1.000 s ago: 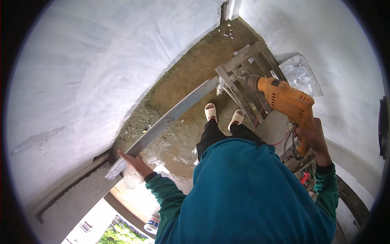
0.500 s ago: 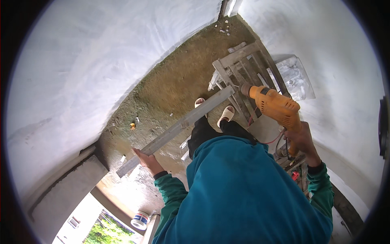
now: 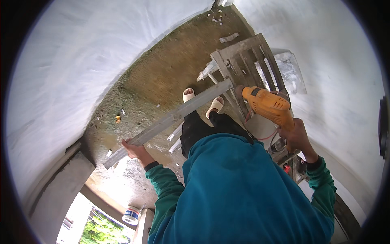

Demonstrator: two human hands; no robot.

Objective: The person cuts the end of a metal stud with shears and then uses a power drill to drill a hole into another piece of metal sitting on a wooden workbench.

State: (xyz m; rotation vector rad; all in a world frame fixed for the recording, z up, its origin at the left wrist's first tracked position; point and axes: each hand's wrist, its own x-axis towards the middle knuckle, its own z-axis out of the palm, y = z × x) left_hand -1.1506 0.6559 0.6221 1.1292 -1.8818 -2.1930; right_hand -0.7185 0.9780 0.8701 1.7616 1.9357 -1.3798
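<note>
A long, straight grey bar (image 3: 178,115) slants across the space in front of me. Near its lower left end my left hand (image 3: 137,152) is closed around it. An orange power drill (image 3: 268,105) is in my right hand (image 3: 300,136), whose fingers wrap its handle. The drill's front end is close to the bar's far right end; whether a bit touches the bar cannot be made out. That far end lies by the edge of a slatted wooden bench (image 3: 240,49).
My sandalled feet (image 3: 215,106) stand on the rough, damp floor (image 3: 170,69). Clear plastic sheeting (image 3: 290,71) lies behind the bench, against the right wall. Scraps (image 3: 174,132) lie by my legs. A white bucket (image 3: 131,215) stands near the bright opening, lower left.
The view has shifted a little. My left hand and its end of the bar appear lower and further left. The drill stays by the bar's far end, still in my right hand.
</note>
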